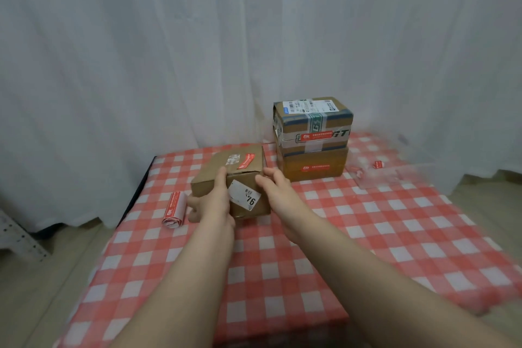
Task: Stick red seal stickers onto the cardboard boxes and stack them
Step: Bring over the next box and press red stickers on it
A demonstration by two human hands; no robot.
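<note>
Small cardboard box (248, 178) sits tilted on the checked desk (324, 234), mid-left, a red seal sticker (245, 160) across its top edge and a white label (244, 196) on the near face. Left hand (211, 198) grips it, thumb on top and fingers round the left side. Right hand (272, 185) is at the box's right near corner with fingers curved; can't tell if it grips. Behind-right, apart from it, upper box (312, 118) is stacked on lower box (315, 159), both red-stickered in front. Sticker roll (173, 209) lies just left of the left hand. Right side is blurred.
</note>
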